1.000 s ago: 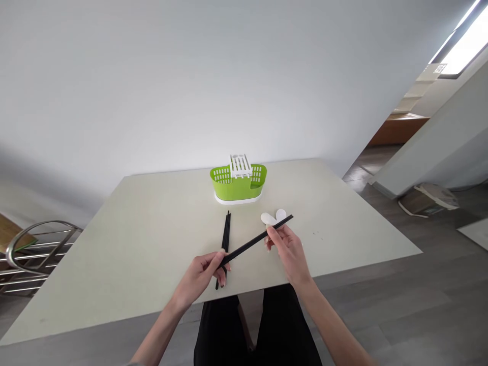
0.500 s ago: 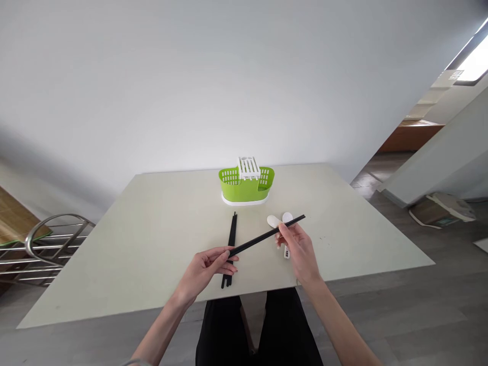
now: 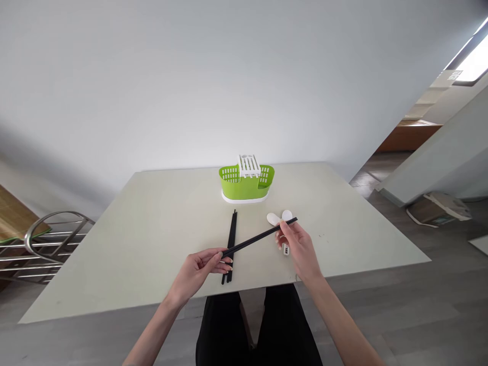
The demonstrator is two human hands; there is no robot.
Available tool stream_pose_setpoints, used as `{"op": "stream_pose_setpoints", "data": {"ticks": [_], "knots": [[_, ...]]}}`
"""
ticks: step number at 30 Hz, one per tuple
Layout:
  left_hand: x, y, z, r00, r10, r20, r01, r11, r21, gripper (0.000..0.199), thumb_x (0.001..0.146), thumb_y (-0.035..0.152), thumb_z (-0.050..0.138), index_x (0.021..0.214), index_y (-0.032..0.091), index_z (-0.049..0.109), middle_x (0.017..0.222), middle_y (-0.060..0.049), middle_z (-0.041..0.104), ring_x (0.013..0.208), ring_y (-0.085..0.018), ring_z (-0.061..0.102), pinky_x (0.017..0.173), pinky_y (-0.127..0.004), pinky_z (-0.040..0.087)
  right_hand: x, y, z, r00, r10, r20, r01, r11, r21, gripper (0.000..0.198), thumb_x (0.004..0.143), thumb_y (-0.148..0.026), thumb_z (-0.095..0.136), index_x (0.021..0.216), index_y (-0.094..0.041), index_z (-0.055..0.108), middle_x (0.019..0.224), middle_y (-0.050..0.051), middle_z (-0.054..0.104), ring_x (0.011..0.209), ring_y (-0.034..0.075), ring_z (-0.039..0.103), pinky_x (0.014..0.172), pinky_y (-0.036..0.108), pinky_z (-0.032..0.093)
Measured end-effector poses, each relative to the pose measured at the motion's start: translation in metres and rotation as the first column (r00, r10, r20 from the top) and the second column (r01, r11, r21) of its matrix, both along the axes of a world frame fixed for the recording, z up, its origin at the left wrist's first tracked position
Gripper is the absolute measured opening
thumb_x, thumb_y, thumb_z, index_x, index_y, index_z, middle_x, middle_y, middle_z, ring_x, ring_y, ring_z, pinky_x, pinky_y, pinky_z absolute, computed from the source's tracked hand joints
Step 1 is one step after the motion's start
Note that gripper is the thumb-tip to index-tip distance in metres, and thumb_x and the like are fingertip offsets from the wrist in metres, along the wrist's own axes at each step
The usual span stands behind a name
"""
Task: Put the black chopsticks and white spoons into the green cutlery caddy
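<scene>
Between my two hands, slanting up to the right above the table, is a pair of black chopsticks [image 3: 253, 240]. My left hand [image 3: 202, 269] pinches their lower left end, and my right hand [image 3: 299, 249] grips them near the upper right end. Beneath the left fingertips, more black chopsticks [image 3: 232, 234] lie on the table, pointing away from me. Close behind my right hand are two white spoons, one with an oval bowl [image 3: 272, 218] and one with a round bowl [image 3: 287, 215]; my hand hides part of their handles.
A green basket [image 3: 244, 192] with a white base and a white slatted rack [image 3: 249, 166] stands at the back of the pale table [image 3: 152, 234], near the wall. To the left is a metal rack [image 3: 57, 244]; on the floor at right sits a box-like bin [image 3: 438, 209].
Both hands have shifted the chopsticks slightly to the left, the left end going further toward the ones lying on the table. The spoons and basket stay in place.
</scene>
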State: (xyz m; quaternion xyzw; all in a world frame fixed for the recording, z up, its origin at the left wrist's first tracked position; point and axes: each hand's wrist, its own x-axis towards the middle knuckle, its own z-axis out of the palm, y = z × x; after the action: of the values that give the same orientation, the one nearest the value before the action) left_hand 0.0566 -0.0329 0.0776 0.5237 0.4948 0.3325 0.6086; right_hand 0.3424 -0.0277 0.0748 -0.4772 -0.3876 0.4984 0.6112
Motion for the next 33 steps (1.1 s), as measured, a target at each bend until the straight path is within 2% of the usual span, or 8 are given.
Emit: {"op": "stream_pose_setpoints", "data": {"ticks": [11,19,23,27,33], "knots": [[-0.004,-0.004,0.001,1.0,-0.015,0.006,0.015,1.0,0.028,0.056,0.092,0.058,0.072,0.125,0.013,0.073,0.109,-0.014,0.082,0.092,-0.026,0.08,0.093,-0.045,0.066,0.0,-0.004,0.001,1.0,0.024,-0.002,-0.024,1.0,0.008,0.036,0.094,-0.058,0.072,0.102,-0.023,0.074,0.081,0.003,0.064,0.074,0.017,0.061,0.057,0.028,0.049],[-0.009,-0.015,-0.001,0.992,-0.044,-0.114,0.069,0.974,0.217,0.044,0.101,0.053,0.059,0.125,0.018,0.074,0.104,-0.009,0.082,0.089,-0.022,0.078,0.089,-0.039,0.064,-0.006,-0.007,-0.001,0.999,-0.035,-0.003,0.035,0.998,0.046,0.037,0.091,-0.059,0.074,0.097,-0.023,0.072,0.075,0.001,0.064,0.07,0.018,0.064,0.055,0.03,0.051],[-0.01,-0.017,0.006,0.988,-0.052,-0.148,0.088,0.965,0.247,0.043,0.101,0.052,0.058,0.121,0.019,0.075,0.098,-0.008,0.082,0.088,-0.021,0.078,0.088,-0.037,0.063,-0.008,-0.008,0.004,0.999,-0.043,0.006,0.042,0.996,0.074,0.036,0.091,-0.059,0.074,0.094,-0.023,0.071,0.075,0.001,0.065,0.07,0.019,0.065,0.058,0.031,0.053],[-0.011,-0.015,0.02,0.985,-0.092,-0.145,0.124,0.966,0.228,0.042,0.1,0.053,0.061,0.117,0.018,0.076,0.095,-0.009,0.082,0.085,-0.021,0.077,0.085,-0.037,0.063,-0.005,-0.003,0.021,0.997,-0.017,0.069,0.007,0.99,0.142,0.033,0.094,-0.056,0.073,0.092,-0.023,0.071,0.075,0.002,0.066,0.07,0.019,0.065,0.06,0.032,0.054],[-0.008,-0.013,0.039,0.975,-0.167,-0.145,0.195,0.961,0.199,0.041,0.094,0.055,0.068,0.109,0.017,0.075,0.101,-0.01,0.082,0.083,-0.021,0.077,0.079,-0.035,0.062,0.001,0.016,0.069,0.968,0.117,0.22,-0.18,0.94,0.29,0.034,0.096,-0.055,0.071,0.086,-0.023,0.067,0.074,0.002,0.067,0.068,0.018,0.065,0.059,0.031,0.055]]}}
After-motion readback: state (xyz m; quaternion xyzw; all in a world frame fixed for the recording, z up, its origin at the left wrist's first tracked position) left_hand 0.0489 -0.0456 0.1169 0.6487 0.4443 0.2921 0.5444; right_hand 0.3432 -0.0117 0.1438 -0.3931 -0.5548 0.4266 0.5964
